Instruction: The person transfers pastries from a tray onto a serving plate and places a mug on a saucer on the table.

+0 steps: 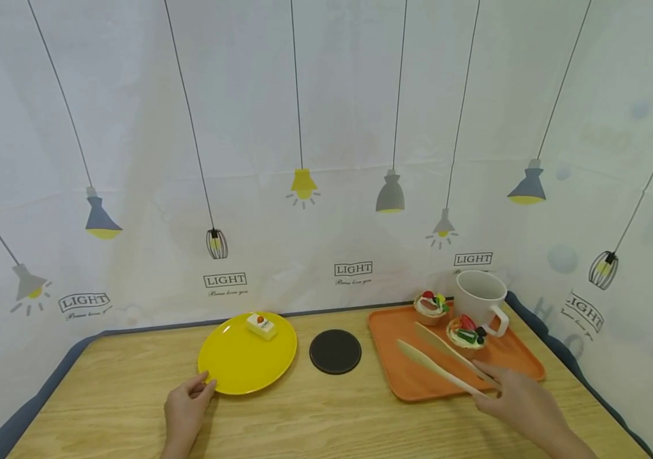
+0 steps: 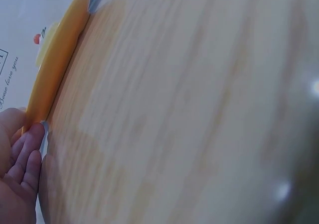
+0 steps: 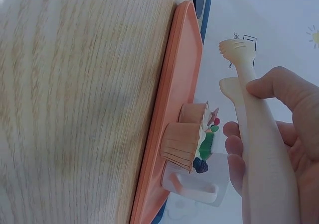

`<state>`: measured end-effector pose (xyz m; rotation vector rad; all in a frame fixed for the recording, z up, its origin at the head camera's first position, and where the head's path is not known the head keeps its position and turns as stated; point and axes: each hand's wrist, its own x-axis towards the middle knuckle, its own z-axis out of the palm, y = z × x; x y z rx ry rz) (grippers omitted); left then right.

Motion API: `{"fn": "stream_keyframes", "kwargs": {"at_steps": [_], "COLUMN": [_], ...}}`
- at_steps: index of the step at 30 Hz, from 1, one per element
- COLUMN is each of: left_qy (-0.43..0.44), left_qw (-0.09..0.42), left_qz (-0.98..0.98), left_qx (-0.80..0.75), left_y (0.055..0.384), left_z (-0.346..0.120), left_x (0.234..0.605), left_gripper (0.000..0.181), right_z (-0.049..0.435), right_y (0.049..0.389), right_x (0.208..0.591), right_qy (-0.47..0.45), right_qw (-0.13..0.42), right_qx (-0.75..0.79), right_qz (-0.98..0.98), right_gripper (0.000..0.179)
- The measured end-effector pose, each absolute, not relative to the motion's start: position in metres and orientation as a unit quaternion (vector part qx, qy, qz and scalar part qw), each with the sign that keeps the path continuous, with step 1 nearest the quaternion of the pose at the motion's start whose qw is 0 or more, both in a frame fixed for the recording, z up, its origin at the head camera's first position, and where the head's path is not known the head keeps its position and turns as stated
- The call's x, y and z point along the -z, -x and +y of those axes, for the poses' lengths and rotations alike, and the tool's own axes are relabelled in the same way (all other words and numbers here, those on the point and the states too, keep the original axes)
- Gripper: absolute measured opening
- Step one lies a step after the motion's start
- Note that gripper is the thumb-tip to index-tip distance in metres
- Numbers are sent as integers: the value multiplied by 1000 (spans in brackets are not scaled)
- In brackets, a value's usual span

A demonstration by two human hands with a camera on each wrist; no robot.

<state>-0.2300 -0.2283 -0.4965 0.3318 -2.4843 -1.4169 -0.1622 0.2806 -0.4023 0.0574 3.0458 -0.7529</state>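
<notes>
My left hand [image 1: 185,406] pinches the near left rim of a yellow plate [image 1: 240,363] between thumb and fingers. A small white cake piece [image 1: 261,326] with an orange-red topping lies near the plate's far edge. In my right hand [image 1: 521,401] is a pair of pale tongs [image 3: 264,139], gripped by thumb and fingers, their tips parted. The tongs reach over an orange tray [image 1: 418,382]. On that tray stand two fruit tarts, a nearer tart [image 1: 466,336] and a farther tart [image 1: 431,310], beside a white mug [image 1: 480,299]. Nothing shows between the tong tips.
A round black coaster [image 1: 335,351] lies on the wooden table [image 1: 303,421] between plate and tray. Behind the table hangs a white cloth [image 1: 257,127] printed with lamps, and it continues along the right side.
</notes>
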Motion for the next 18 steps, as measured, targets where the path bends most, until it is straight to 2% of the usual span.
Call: {"fn": "stream_keyframes", "kwargs": {"at_steps": [18], "left_qy": [-116], "left_qw": [104], "left_qz": [-851], "left_qx": [502], "left_y": [228], "left_z": [-227], "left_x": [493], "left_gripper": [40], "right_z": [298], "right_y": [156], "right_x": [404], "right_qy": [-20], "right_qw": [3], "right_qx": [241], "right_qz": [970], "right_gripper": [63]}}
